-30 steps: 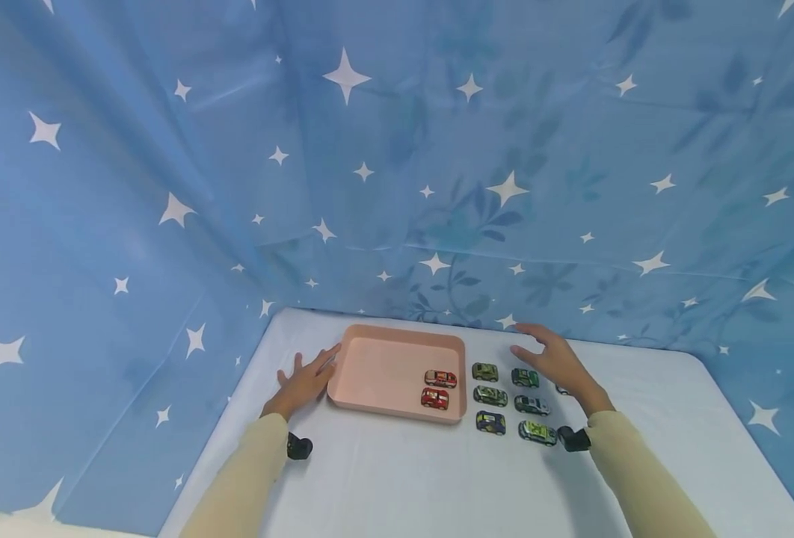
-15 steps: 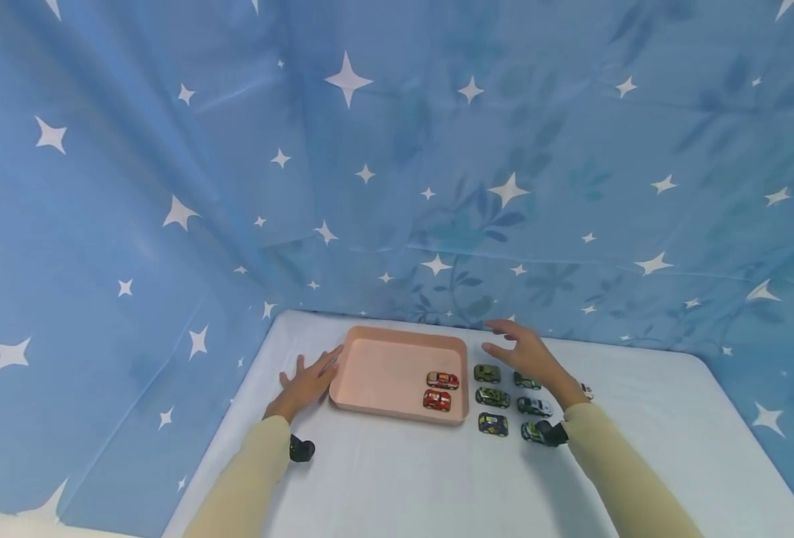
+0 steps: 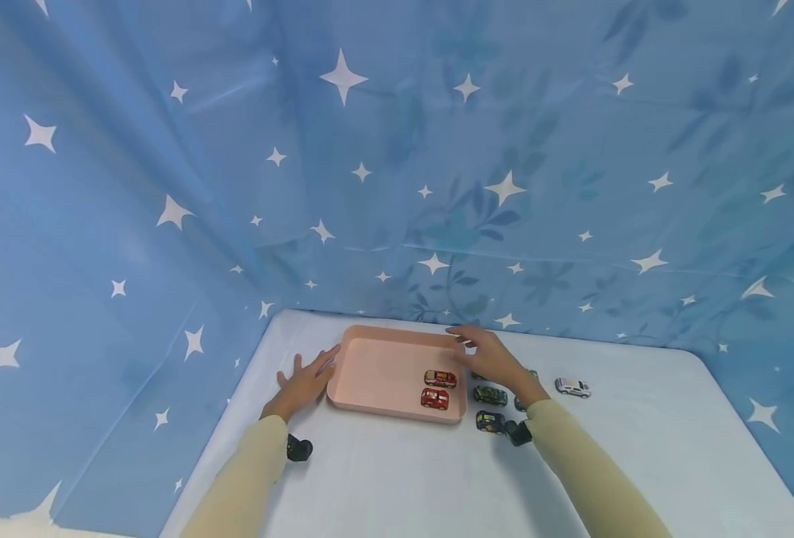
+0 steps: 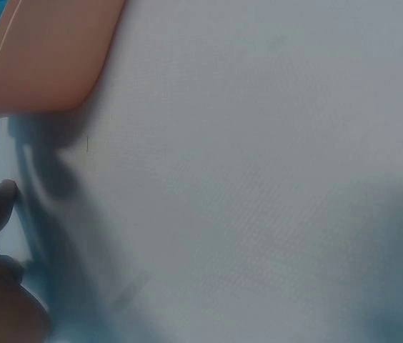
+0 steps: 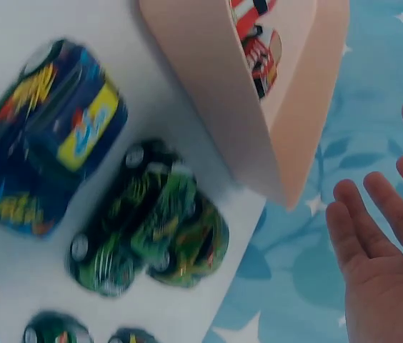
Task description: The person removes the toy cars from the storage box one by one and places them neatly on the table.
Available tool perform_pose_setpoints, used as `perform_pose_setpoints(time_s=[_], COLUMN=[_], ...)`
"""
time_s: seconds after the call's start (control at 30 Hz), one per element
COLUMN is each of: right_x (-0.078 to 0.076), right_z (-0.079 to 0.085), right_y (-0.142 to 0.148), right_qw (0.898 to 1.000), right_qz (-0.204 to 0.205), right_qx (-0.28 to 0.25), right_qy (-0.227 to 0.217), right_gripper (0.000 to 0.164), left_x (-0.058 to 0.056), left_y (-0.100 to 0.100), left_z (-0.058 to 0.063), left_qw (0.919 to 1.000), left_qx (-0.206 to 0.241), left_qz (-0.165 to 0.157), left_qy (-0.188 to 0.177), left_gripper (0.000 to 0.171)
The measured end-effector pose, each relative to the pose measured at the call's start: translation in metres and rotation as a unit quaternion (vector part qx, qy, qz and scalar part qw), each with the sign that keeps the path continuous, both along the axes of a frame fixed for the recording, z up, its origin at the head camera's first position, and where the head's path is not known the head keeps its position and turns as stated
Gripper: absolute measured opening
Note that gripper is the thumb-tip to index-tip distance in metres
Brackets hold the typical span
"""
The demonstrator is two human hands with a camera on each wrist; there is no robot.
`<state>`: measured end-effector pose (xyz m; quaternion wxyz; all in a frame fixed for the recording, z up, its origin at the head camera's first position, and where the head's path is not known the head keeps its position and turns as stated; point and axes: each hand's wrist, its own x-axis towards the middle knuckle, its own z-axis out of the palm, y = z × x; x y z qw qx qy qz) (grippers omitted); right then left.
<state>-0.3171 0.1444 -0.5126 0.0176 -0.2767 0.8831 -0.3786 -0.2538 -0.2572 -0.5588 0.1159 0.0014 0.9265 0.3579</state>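
Observation:
My left hand [image 3: 303,385] rests with fingers spread against the left wall of a pink tray [image 3: 380,409]; its edge shows in the left wrist view. Over the tray's back right corner, my right hand [image 3: 494,362] hovers with relaxed fingers. The right wrist view shows its palm and fingers holding nothing. Inside the tray, at its right end, sit a red-and-orange toy car [image 3: 440,379] and a red toy car [image 3: 434,398]. Just right of the tray stand a green camouflage toy car [image 5: 148,221] and a dark blue toy car [image 5: 51,139]. My right hand and forearm partly hide several others.
A white toy car [image 3: 573,387] stands alone farther right on the white table [image 3: 397,478]. Blue star-patterned cloth [image 3: 397,187] rises behind the table and along its left side. A small black camera [image 3: 519,433] sits on my right wrist.
My right hand has moved left from over the toy cars to the tray's back right corner, uncovering the white car. My left hand has stayed at the tray's left wall.

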Motion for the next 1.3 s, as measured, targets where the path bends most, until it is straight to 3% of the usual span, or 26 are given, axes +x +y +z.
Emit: perform_pose_setpoints(time_s=[0.33,0.8,1.13,1.3], right_x=[0.001,-0.002,-0.005,0.000], right_z=[-0.010,-0.021,-0.031,-0.039], right_y=[-0.025,-0.030,-0.035,-0.036], right_qw=[0.999,0.995,0.989,0.988], right_qz=[0.034,0.046,0.066,0.067], right_qx=[0.018,0.082,0.132,0.134], right_qy=[-0.039,-0.036,0.020,0.025], right_gripper=[0.047,0.052,0.015,0.015], left_x=[-0.001,-0.001,-0.005,-0.002], left_y=[0.000,0.001,0.000,0.001], left_z=[0.005,0.005,-0.001,-0.002], left_qw=[0.9999,0.9999,0.9998,0.9998], left_qx=[-0.012,0.001,-0.004,-0.005], left_qz=[0.001,0.007,0.017,0.014], left_qy=[-0.005,-0.011,-0.010,-0.013], left_gripper=[0.055,0.055,0.056,0.055])
